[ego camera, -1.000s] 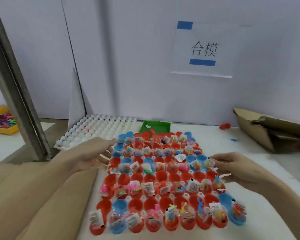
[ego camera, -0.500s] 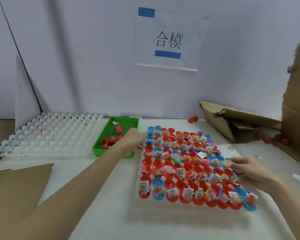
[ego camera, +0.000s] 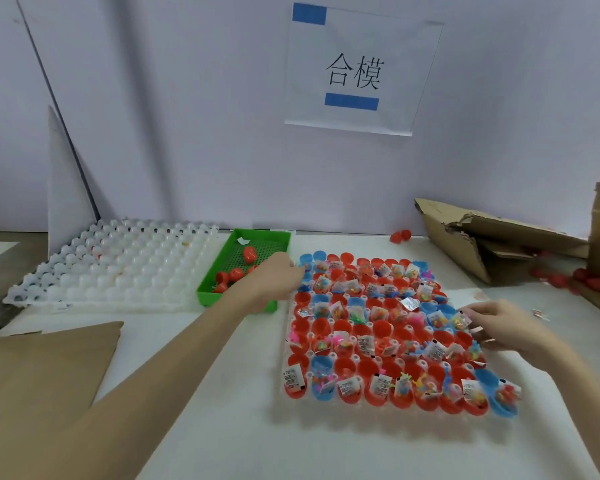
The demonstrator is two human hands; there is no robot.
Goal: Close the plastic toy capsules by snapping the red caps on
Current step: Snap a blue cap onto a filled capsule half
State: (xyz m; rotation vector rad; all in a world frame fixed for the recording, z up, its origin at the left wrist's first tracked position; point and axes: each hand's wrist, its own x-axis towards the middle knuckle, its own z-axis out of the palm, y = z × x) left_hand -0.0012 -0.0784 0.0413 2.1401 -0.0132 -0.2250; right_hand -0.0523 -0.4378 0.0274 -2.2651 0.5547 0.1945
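A clear tray (ego camera: 289,344) on the white table holds several open red and blue capsule halves (ego camera: 378,327) filled with small toys and paper slips. My left hand (ego camera: 274,280) grips the tray's far left edge. Fingers and thumb of my right hand (ego camera: 496,323) pinch its right edge. Just left of the tray stands a green basket (ego camera: 222,271) with a few red caps (ego camera: 234,273) in it. My left forearm crosses the basket's near corner.
An empty white moulded tray (ego camera: 118,268) lies at the far left, with brown cardboard (ego camera: 42,375) in front of it. Torn cardboard boxes (ego camera: 482,237) stand at the right with loose red caps (ego camera: 565,280) near them. A paper sign (ego camera: 354,71) hangs on the back wall.
The capsule tray has slid to the right with both hands on its edges; it now lies beside the green basket instead of in front of it. The view has turned right.
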